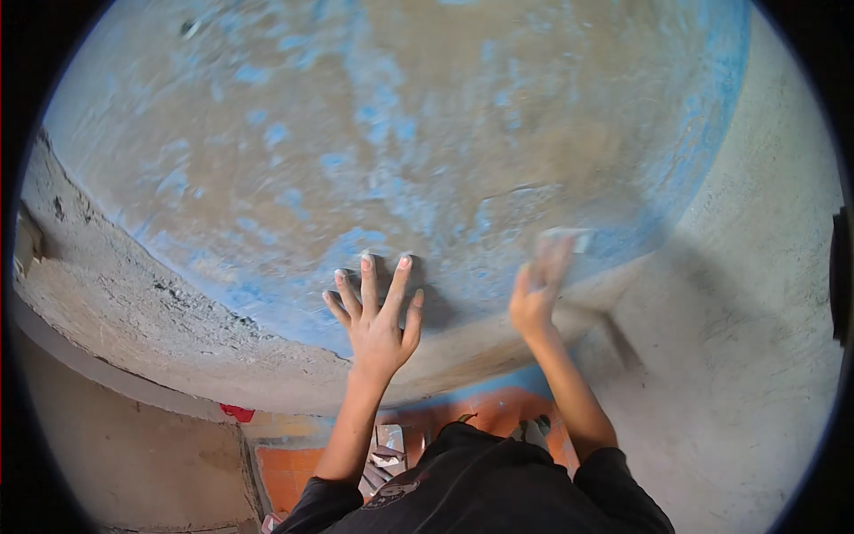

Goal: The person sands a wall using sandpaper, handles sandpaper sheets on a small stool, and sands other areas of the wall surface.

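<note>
My left hand (378, 325) lies against the wall (427, 133) with its fingers spread and nothing in it. The fingertips look dusty white. That wall carries worn blue paint with large grey-brown patches. To the right, my right hand (540, 294) is raised at the wall near its blue edge, its fingers smeared by motion. A pale flat piece (580, 238) shows at those fingers; blur hides its exact kind, though it appears held against the surface.
A rough concrete ledge (160, 285) runs along the wall's lower left. Bare grey plaster (756, 311) covers the right side. Orange floor tiles (289, 481) lie below, with a small red scrap (237, 413) and some pale objects (386, 454) near my body.
</note>
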A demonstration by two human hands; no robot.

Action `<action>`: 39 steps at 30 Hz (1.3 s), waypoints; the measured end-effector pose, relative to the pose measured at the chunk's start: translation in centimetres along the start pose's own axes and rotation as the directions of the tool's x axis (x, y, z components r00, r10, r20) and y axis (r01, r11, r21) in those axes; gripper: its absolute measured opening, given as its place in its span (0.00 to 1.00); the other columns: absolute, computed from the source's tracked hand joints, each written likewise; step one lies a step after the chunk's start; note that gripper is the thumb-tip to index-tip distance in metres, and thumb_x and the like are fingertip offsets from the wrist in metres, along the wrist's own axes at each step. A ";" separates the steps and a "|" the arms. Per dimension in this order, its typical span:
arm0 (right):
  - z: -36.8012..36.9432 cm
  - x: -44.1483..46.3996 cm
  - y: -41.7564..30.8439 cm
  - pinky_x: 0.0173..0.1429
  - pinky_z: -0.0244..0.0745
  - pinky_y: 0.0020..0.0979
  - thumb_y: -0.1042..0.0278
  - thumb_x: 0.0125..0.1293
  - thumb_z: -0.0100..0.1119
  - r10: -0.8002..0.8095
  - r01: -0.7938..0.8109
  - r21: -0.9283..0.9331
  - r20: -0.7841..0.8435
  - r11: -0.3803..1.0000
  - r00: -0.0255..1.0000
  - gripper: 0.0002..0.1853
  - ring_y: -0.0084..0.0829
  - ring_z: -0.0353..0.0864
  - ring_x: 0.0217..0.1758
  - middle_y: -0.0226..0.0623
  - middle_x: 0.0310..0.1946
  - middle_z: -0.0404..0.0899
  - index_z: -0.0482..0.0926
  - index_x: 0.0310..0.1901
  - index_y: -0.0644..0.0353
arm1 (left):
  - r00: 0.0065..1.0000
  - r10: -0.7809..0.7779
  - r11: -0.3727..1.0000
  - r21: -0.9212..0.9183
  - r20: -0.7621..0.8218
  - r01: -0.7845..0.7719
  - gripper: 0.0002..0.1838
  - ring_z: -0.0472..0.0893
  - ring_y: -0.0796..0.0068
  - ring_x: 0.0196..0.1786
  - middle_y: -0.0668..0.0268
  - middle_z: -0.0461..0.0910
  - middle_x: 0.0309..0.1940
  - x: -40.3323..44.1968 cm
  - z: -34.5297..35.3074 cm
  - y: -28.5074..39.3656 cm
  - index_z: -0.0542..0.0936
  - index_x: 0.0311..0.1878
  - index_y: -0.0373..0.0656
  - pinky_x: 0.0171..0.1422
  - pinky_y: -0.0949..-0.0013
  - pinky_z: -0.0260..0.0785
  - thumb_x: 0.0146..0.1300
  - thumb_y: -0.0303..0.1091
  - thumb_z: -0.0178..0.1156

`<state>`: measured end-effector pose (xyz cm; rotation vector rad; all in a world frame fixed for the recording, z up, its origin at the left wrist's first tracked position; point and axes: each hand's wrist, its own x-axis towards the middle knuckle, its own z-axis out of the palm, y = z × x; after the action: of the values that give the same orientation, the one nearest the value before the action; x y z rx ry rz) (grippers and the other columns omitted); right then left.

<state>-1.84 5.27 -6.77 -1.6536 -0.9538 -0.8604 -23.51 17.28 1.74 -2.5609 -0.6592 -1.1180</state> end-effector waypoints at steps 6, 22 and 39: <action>1.7 3.0 -3.7 0.78 0.36 0.57 0.62 0.66 0.53 0.044 -0.045 -0.001 -0.087 0.999 0.995 0.34 0.53 0.41 0.81 0.55 0.77 0.47 0.61 0.74 0.52 | 1.000 -0.011 0.996 -0.083 -0.026 0.009 0.32 0.29 0.36 0.79 0.45 0.41 0.79 -1.6 -3.0 -5.8 0.66 0.74 0.50 0.75 0.36 0.16 0.68 0.46 0.57; 4.2 -2.3 -14.3 0.76 0.46 0.59 0.64 0.61 0.57 -0.348 0.359 0.021 0.309 0.933 0.885 0.33 0.55 0.59 0.75 0.53 0.69 0.65 0.67 0.71 0.51 | 0.997 0.054 0.990 -0.131 0.052 -0.047 0.31 0.22 0.36 0.78 0.41 0.36 0.78 -4.4 -3.0 -10.7 0.60 0.76 0.44 0.72 0.36 0.08 0.75 0.47 0.42; 5.7 -11.6 -7.6 0.79 0.43 0.52 0.60 0.75 0.45 0.007 -0.003 -0.028 0.158 1.000 0.987 0.29 0.56 0.44 0.80 0.62 0.74 0.50 0.58 0.73 0.64 | 0.983 0.157 0.969 -0.208 0.096 -0.134 0.33 0.11 0.26 0.71 0.44 0.28 0.79 -3.4 -0.3 -6.2 0.64 0.75 0.55 0.57 0.23 -0.02 0.69 0.51 0.53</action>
<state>-13.14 10.09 -15.32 -1.7680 -1.0492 -0.7507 -28.90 21.52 -0.16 -2.8069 -0.3911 -1.0468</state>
